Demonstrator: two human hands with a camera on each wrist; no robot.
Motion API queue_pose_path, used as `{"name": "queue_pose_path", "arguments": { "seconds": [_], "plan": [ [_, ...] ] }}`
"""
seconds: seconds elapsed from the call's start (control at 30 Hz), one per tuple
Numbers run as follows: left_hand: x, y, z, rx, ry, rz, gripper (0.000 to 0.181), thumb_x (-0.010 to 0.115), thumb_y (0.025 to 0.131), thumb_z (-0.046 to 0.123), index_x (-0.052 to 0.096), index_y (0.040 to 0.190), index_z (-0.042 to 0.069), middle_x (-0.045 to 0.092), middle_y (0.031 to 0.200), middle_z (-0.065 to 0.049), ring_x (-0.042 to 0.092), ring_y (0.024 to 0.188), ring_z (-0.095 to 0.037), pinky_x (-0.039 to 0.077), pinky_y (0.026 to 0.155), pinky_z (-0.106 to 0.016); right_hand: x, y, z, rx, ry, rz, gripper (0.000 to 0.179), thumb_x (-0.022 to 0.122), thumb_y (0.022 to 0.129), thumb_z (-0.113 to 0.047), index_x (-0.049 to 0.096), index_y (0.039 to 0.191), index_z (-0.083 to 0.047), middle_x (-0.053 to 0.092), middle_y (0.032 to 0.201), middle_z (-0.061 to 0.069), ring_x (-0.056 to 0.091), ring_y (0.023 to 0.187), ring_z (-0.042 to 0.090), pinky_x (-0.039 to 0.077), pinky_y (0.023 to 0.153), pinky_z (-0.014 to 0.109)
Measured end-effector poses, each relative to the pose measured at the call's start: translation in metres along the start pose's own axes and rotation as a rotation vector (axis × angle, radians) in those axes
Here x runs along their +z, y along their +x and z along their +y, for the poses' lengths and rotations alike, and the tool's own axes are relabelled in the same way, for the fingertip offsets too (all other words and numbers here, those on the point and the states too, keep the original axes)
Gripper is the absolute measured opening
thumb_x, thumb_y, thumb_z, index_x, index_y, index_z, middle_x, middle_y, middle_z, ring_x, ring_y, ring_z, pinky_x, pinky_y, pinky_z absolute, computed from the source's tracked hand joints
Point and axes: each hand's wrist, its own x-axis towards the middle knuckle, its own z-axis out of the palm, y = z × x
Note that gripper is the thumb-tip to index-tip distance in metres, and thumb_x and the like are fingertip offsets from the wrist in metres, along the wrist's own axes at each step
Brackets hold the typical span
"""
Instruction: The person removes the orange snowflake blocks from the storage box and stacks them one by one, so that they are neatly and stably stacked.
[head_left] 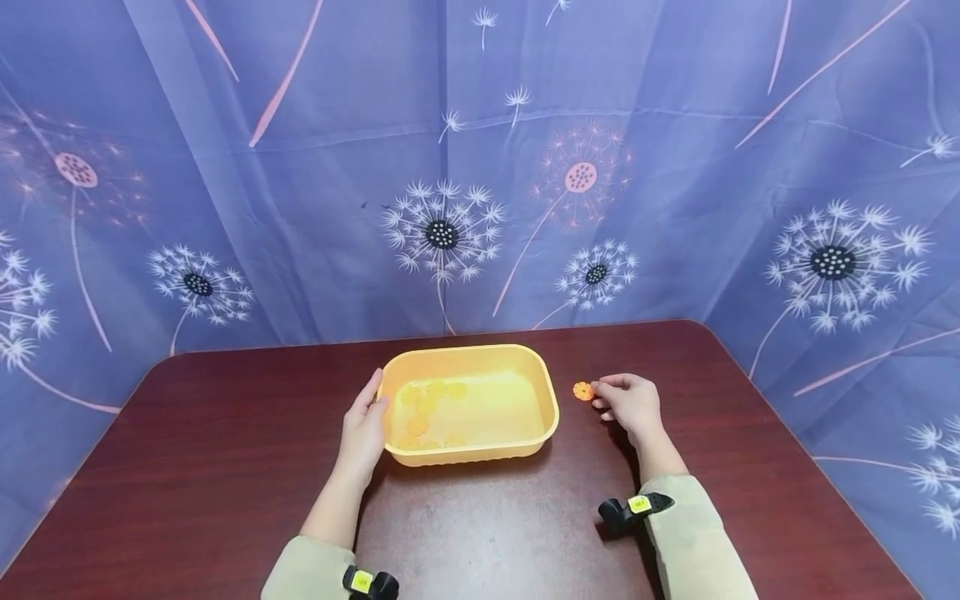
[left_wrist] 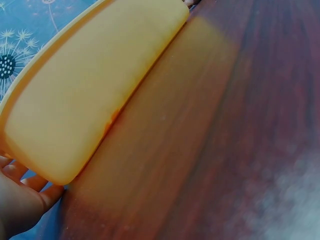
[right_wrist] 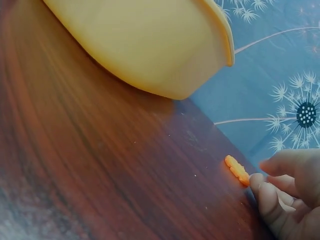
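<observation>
A yellow plastic basin (head_left: pixel 472 455) stands on the table, its long side toward me. My left hand (head_left: pixel 363 437) holds it by the left end, thumb at the rim; in the left wrist view the fingers (left_wrist: pixel 35 182) lie against the end wall. Several flat flower-shaped pieces (head_left: pixel 417 425) lie inside, mostly toward the left. To the right of the basin, my right hand (head_left: pixel 630 406) pinches a small orange flower-shaped disc (head_left: pixel 582 391) by its edge between thumb and fingertips. The right wrist view shows this disc (right_wrist: pixel 236 170) edge-on, thin and scalloped, close over the table.
The dark red wooden table (head_left: pixel 225 467) has rounded far corners. A blue curtain (head_left: pixel 330 208) with dandelion prints hangs behind it and along both sides. Black wrist straps with camera mounts (head_left: pixel 622 514) sit on both sleeves.
</observation>
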Motion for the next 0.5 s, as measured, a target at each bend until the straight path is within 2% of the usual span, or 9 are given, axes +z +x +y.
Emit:
{"name": "queue_pose_path", "arguments": {
  "seconds": [0.3,0.5],
  "plan": [
    [0.002,0.002,0.002,0.023,-0.043,-0.011,0.05,0.034,0.101,0.011,0.029,0.15,0.019,0.025,0.156,-0.003,0.027,0.141,-0.02,0.03,0.113,-0.04,-0.002,0.001,-0.008,-0.008,0.065,-0.017,0.035,0.065,0.088,-0.02,0.059,0.113,0.004,0.07,0.079,0.002,0.065,0.061,0.006,0.056,0.054,0.024],
    [0.001,-0.001,0.0,-0.005,-0.022,-0.003,0.05,0.034,0.101,0.013,0.028,0.15,0.018,0.025,0.156,-0.002,0.025,0.142,-0.02,0.03,0.113,-0.04,-0.002,-0.006,-0.011,-0.023,0.098,-0.025,0.04,0.066,0.088,-0.024,0.058,0.115,0.004,0.07,0.087,0.001,0.068,0.068,0.008,0.057,0.062,0.024]
  ]
}}
